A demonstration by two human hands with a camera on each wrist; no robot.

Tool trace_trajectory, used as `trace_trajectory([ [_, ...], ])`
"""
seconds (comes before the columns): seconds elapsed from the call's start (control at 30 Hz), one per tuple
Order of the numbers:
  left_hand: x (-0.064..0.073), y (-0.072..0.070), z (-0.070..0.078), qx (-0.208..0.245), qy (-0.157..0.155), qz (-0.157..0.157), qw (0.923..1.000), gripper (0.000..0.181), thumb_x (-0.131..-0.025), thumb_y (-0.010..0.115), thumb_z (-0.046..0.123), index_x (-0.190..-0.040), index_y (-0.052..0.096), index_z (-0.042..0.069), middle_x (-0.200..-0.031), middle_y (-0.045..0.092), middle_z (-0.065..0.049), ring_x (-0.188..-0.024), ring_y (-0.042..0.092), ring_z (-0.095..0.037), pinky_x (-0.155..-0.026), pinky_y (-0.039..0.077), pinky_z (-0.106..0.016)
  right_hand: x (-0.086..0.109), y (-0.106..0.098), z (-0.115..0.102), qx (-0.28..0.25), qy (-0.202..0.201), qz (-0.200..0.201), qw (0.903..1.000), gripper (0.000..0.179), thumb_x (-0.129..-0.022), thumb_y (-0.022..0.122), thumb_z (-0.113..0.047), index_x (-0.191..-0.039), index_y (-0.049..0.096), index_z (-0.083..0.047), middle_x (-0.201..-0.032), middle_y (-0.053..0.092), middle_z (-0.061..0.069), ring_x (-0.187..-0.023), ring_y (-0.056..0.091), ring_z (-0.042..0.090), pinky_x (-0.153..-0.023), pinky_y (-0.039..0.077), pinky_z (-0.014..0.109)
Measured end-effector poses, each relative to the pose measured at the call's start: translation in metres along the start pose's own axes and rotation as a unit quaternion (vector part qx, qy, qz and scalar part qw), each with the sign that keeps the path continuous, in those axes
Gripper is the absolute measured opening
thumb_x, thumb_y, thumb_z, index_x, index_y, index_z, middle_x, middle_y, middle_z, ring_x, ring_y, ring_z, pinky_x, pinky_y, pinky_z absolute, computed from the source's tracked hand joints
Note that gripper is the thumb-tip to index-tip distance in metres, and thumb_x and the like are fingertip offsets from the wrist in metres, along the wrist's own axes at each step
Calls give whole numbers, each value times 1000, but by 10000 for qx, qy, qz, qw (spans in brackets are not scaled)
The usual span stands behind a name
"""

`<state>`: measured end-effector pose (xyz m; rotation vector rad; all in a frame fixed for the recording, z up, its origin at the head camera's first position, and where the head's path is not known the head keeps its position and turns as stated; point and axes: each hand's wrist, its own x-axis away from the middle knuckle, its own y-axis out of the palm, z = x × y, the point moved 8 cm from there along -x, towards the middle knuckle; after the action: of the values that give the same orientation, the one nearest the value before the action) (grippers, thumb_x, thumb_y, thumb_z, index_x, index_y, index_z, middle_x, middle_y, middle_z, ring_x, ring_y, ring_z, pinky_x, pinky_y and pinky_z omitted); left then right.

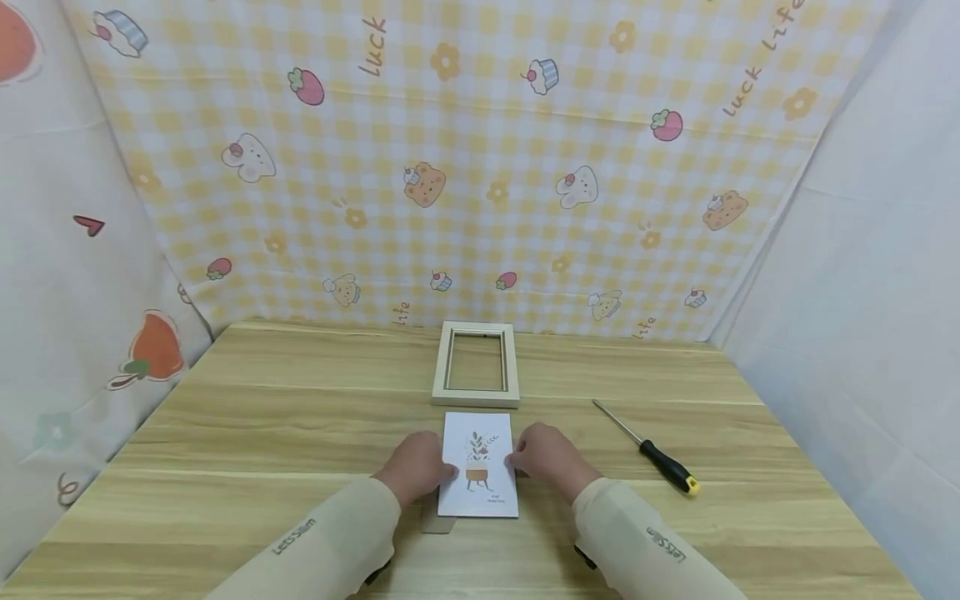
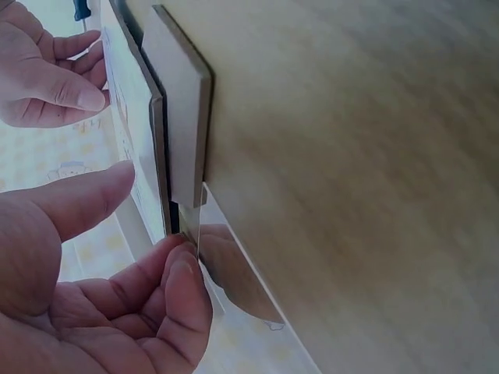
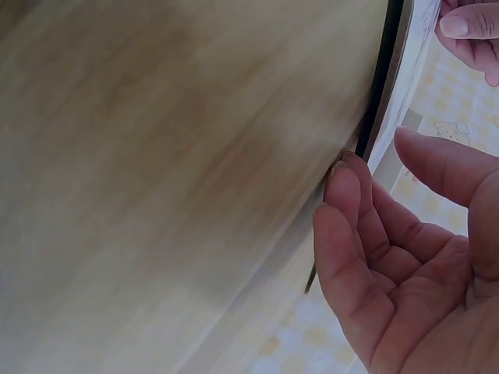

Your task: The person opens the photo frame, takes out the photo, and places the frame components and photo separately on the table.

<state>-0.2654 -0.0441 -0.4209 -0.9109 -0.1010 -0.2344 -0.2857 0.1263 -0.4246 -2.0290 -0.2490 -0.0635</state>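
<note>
A white picture card (image 1: pixel 477 502) printed with a potted plant lies upon a dark-edged backing at the front middle of the table. My left hand (image 1: pixel 420 468) holds its left side, thumb over the face and curled fingers at the edge. On the opposite side my right hand (image 1: pixel 547 457) grips the edge likewise, its fingertips low beside the dark layer in the right wrist view. A thick beige panel (image 2: pixel 178 101) sits against the underside in the left wrist view. Below it, a shiny sheet (image 2: pixel 245 284) mirrors the left fingers; its kind is unclear.
Just beyond the card lies a cream picture frame (image 1: pixel 476 399) with an open middle. To the right is a screwdriver (image 1: pixel 663 464) with a black and yellow handle. A checked cloth (image 1: pixel 480 125) hangs behind the wooden table (image 1: pixel 300 375).
</note>
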Motion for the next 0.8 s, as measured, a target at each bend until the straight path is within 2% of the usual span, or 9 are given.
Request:
trace_trajectory([
  [0.23,3,-2,2,2,-8,-15,10000,22,-83,73,9,-69,57,3,-60,43,-2,-53,40,-15,-49,32,-25,1,1,-1,-125,51,-7,9999,25,-83,73,-16,-62,60,-8,-57,51,-2,-56,44,12,-52,36,25],
  [0.5,2,-3,3,-69,39,59,10000,19,-81,75,10,-77,60,-1,-66,50,-5,-61,46,-19,-56,38,-28,0,4,-3,-296,-60,-61,9995,33,-80,77,-16,-56,54,-9,-52,43,-5,-53,38,11,-49,30,23],
  [0.63,0,-1,3,-133,43,51,9999,20,-82,76,11,-81,61,-2,-68,50,-6,-62,47,-19,-57,38,-28,-1,5,-2,-295,-47,-75,9995,35,-79,78,-16,-56,52,-10,-51,42,-5,-52,37,11,-49,29,23],
  [0.8,-2,0,1,-125,55,80,9999,21,-82,76,11,-79,59,-1,-66,49,-6,-61,46,-19,-55,37,-27,-2,6,-1,-286,-26,-99,9995,34,-78,78,-16,-57,52,-10,-53,43,-4,-53,39,12,-50,30,24],
])
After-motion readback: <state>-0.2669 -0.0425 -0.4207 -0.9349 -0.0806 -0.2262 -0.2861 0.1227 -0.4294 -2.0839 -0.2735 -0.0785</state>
